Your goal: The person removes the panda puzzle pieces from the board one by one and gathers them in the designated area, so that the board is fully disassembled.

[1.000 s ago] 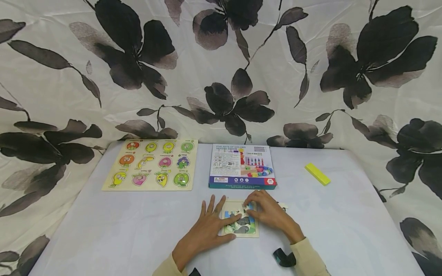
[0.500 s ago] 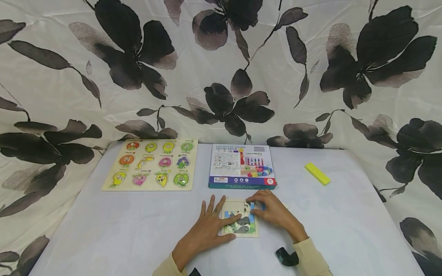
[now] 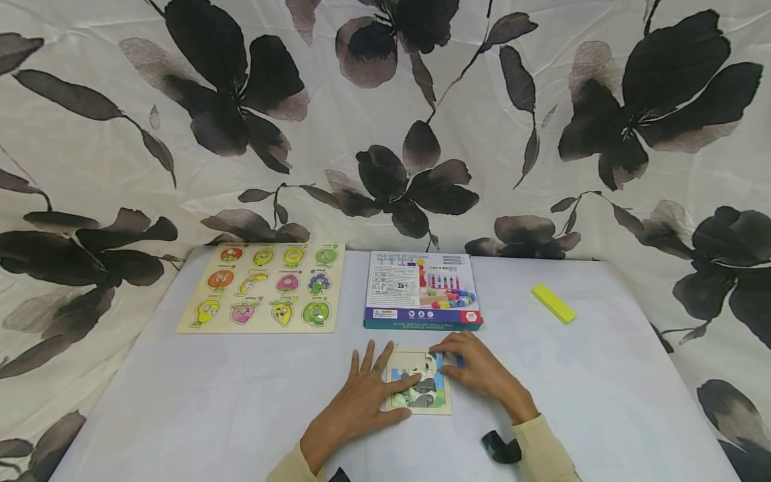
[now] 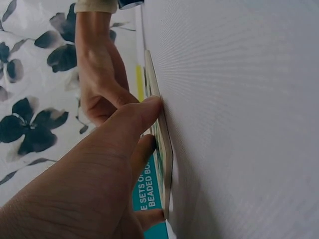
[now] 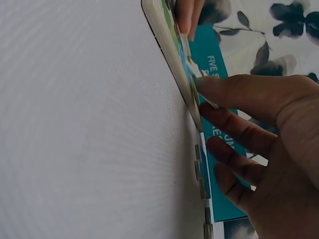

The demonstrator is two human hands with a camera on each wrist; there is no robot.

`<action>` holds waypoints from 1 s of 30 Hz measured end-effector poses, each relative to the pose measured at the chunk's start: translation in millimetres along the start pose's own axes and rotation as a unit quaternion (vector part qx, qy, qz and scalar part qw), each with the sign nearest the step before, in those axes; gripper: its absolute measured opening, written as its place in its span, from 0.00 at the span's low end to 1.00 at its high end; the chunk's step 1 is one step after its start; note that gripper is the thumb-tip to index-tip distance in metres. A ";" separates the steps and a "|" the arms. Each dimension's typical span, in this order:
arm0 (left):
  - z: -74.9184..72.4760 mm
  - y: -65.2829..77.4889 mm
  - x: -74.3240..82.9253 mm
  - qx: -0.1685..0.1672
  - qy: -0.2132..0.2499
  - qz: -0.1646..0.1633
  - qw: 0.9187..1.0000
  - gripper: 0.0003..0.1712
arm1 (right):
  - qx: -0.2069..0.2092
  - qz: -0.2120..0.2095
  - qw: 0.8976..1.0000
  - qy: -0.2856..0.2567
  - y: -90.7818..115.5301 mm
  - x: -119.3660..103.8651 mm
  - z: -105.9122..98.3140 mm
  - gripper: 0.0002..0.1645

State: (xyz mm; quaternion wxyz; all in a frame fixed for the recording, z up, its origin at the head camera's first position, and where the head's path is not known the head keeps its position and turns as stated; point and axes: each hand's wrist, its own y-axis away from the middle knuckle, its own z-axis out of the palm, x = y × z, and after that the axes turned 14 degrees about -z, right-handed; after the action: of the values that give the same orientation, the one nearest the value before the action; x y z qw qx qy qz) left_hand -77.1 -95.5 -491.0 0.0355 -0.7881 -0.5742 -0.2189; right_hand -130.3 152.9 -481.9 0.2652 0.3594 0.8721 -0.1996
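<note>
Moved: right hand [image 3: 482, 375], shifted slightly rightward to the right edge of the puzzle tray [image 3: 434, 411] since a second ago; left hand [image 3: 361, 395] and tray unmoved.
Fruit board [image 3: 189, 327]: far left; twelve figures in three rows; captions too small to read.
Left hand: fingers spread nearly straight, thumb and index resting on the tray, gripping nothing; covers its left side.
Puzzle tray: flat on the table, near centre, before the box; holds panda pieces, upper left bare.
Bead box [image 3: 394, 288]: behind the tray; contents hidden.
Right hand: thumb and index nearly closed, pinching a puzzle piece [image 5: 215, 105], mostly hidden, at the tray's upper right.
Loose pieces [image 5: 202, 174]: right of the tray, edge-on; pictures unreadable.
Yellow block [image 3: 553, 304]: far right.
Sleeves [image 3: 545, 448]: cut off below.
</note>
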 end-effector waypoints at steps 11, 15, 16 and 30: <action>-0.3 -1.7 -0.3 0.004 -0.005 0.004 1.000 0.32 | 0.022 0.011 1.000 0.001 -0.4 -0.2 -1.6 0.21; 0.7 -2.1 -1.1 0.008 -0.002 0.006 1.000 0.32 | 0.045 0.029 0.999 -0.001 1.5 2.5 -5.6 0.21; 1.0 -2.0 -1.2 0.009 -0.001 0.007 1.000 0.32 | 0.050 0.028 0.998 -0.001 2.5 3.4 -7.0 0.21; 1.5 0.2 -1.4 0.008 0.015 0.006 1.000 0.32 | 0.114 0.066 0.991 0.010 41.2 27.5 -38.2 0.21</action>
State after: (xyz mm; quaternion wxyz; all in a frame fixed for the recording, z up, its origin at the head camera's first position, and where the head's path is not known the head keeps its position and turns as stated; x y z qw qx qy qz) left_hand -76.7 -96.4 -492.9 0.0514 -0.7880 -0.5704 -0.2261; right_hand -128.8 215.0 -475.3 0.2265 0.4457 0.8206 -0.2768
